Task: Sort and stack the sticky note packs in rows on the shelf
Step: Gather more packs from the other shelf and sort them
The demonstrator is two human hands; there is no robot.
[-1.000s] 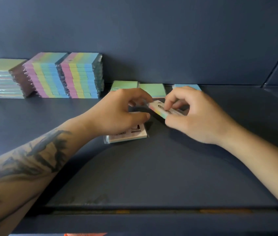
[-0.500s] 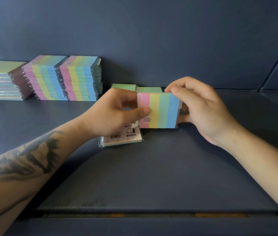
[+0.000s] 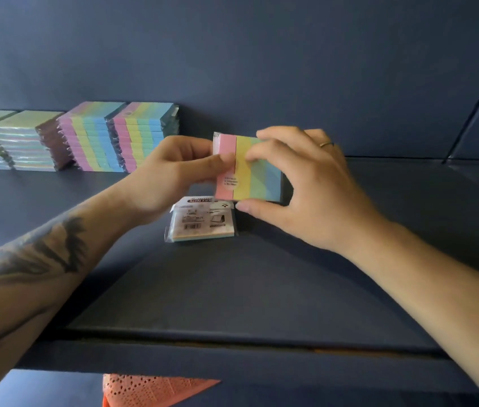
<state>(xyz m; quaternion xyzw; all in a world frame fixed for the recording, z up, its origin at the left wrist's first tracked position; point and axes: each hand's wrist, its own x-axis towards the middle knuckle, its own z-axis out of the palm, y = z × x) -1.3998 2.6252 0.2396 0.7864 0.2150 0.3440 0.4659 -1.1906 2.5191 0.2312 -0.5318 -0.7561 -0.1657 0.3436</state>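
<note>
Above dark shelf [image 3: 261, 289], both left hand [image 3: 170, 174] and right hand [image 3: 306, 186] pinch striped pack [image 3: 244, 174] upright between them.

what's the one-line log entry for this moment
both hands: left hand and right hand hold striped pack upright | face-down pack on shelf below | striped stacks back left
</note>
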